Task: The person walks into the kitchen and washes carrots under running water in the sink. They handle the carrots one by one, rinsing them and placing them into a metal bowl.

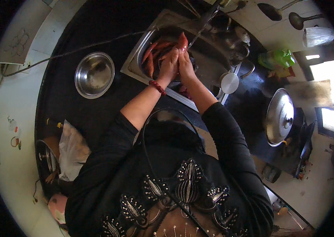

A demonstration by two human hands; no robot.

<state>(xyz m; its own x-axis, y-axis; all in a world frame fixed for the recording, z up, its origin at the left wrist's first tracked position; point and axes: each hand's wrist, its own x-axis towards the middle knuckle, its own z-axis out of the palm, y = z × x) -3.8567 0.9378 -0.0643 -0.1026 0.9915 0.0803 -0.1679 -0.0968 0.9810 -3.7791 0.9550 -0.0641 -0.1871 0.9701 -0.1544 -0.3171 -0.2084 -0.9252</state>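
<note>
Both of my hands are together over the stainless steel sink (133,69), gripping a wet red-skinned sweet potato (182,43) whose pointed end sticks up past the fingers. My left hand (170,65), with a red bead bracelet on its wrist, presses on one side of it. On the other side is my right hand (186,66); the palms hide the lower part. More red sweet potatoes (150,60) lie in the left of the sink basin. A thin faucet spout or hose (207,23) reaches down close to the held one.
Left of the sink, a steel bowl (94,75) stands on the dark counter. A metal mug (229,83) sits at the sink's right edge. Farther right are a domed pan lid (279,118) and a green package (276,59). A plastic bag (72,151) lies lower left.
</note>
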